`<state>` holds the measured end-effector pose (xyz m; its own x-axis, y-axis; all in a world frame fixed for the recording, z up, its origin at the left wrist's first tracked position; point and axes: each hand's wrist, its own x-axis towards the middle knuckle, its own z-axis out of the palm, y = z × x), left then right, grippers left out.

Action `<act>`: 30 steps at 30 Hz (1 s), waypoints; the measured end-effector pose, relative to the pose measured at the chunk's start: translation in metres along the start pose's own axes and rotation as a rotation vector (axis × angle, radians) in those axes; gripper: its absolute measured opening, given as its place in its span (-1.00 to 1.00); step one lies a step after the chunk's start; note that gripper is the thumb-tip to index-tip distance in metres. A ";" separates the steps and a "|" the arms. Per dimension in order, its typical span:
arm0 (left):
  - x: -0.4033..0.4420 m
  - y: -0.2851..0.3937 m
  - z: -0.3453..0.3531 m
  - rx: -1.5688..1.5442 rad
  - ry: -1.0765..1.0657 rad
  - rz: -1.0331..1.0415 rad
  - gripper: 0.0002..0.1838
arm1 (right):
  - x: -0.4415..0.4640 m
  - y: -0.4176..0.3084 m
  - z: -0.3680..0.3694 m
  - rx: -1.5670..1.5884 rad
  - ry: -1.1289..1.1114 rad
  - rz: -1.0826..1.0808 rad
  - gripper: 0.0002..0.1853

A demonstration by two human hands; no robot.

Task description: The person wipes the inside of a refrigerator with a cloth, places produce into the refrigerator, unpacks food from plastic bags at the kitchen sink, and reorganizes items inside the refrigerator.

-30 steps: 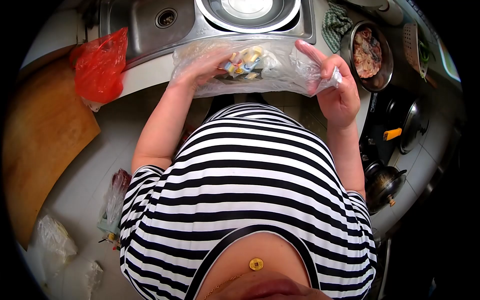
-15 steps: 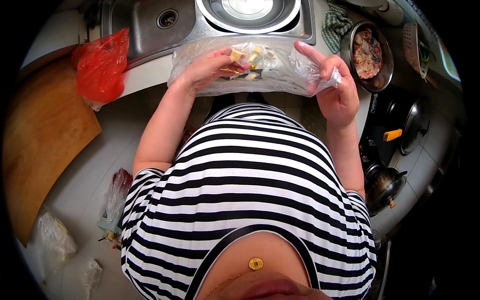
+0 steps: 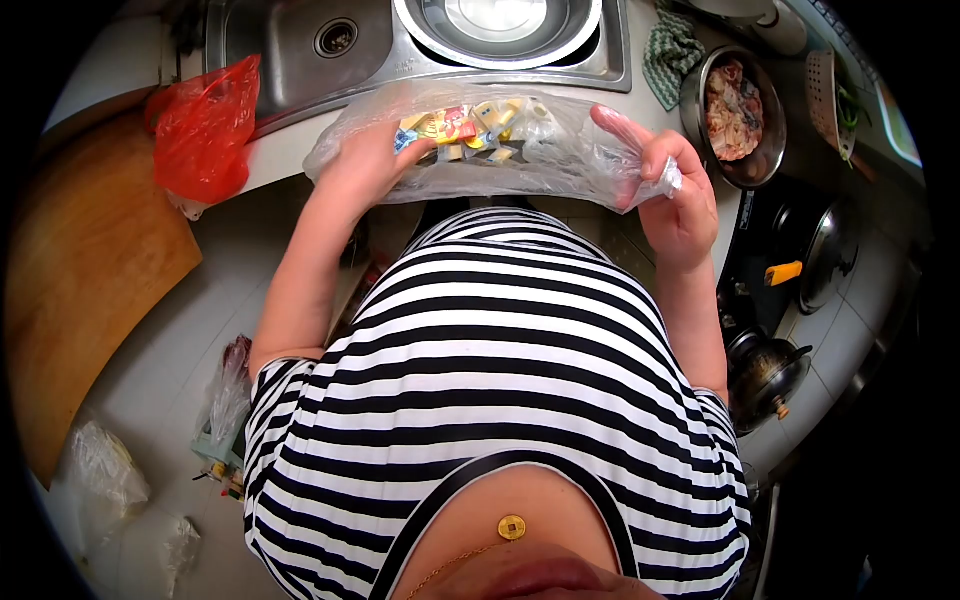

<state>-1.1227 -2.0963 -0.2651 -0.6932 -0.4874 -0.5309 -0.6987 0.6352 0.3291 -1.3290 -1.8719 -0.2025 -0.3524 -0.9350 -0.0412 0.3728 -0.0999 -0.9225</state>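
A clear plastic bag (image 3: 490, 180) is stretched between my two hands at the counter's front edge. Several small packets (image 3: 450, 125), yellow, red, blue and cream, lie in the bag's left and middle part. My left hand (image 3: 365, 165) is inside the bag's left end, its thumb beside the packets; its other fingers are hidden behind plastic and packets. My right hand (image 3: 680, 185) is closed on the bag's right end, with a gathered bit of plastic between thumb and fingers.
Behind the bag are a steel sink (image 3: 290, 75) and a metal basin (image 3: 430, 40). A red bag (image 3: 205, 130) hangs over the counter edge at left. At right are a bowl of raw meat (image 3: 735, 110), a green checked cloth (image 3: 672, 60) and a dark kettle (image 3: 765, 375).
My left hand first pinched a small cream piece above the bag's contents, then moved left and deeper into the bag. A yellow and red packet now shows. The right hand has hardly moved.
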 end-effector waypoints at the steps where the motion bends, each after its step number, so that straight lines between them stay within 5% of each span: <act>1: -0.014 0.001 -0.012 0.002 0.001 -0.001 -0.36 | -0.001 -0.001 0.000 0.004 0.018 0.002 -0.79; 7: -0.080 -0.002 -0.068 0.167 -0.020 0.233 -0.49 | 0.003 -0.005 -0.002 0.014 0.023 -0.028 -0.80; 9: -0.090 -0.011 -0.073 0.343 0.258 0.525 -0.53 | 0.003 -0.005 -0.002 0.010 0.020 -0.047 -0.80; 13: -0.113 -0.022 -0.086 0.229 0.527 0.563 -0.53 | -0.002 -0.012 -0.006 -0.265 0.019 -0.133 -0.85; 15: -0.117 -0.039 -0.084 0.224 0.477 0.547 -0.33 | -0.006 -0.020 -0.010 -0.417 -0.005 -0.160 -0.87; 17: -0.102 -0.054 -0.074 -0.207 0.632 0.416 -0.11 | -0.008 -0.028 -0.011 -0.775 -0.042 -0.214 -0.88; 18: -0.094 -0.079 -0.060 -0.089 0.535 0.294 0.12 | -0.009 -0.030 -0.007 -0.777 -0.042 -0.219 -0.88; 21: -0.051 -0.113 -0.002 0.044 0.522 0.258 0.16 | -0.008 -0.033 0.005 -0.754 0.000 -0.139 -0.86; 24: -0.006 -0.103 0.034 -0.039 0.452 0.389 0.13 | -0.003 -0.029 0.018 -0.776 -0.062 -0.242 -0.84; 27: 0.038 -0.093 0.048 -0.144 0.496 0.618 -0.11 | -0.003 -0.030 0.027 -0.691 -0.057 -0.223 -0.82; 29: 0.048 -0.076 0.039 -0.140 0.354 0.805 -0.29 | -0.009 -0.029 0.031 -0.702 -0.032 -0.244 -0.79; 30: 0.046 -0.066 0.039 -0.419 0.260 0.707 -0.65 | -0.013 -0.030 0.034 -0.596 -0.001 -0.237 -0.79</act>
<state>-1.1016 -2.1369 -0.3420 -0.9727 -0.2151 0.0868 -0.0594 0.5926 0.8033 -1.3067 -1.8685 -0.1615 -0.3657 -0.9112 0.1897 -0.2566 -0.0972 -0.9616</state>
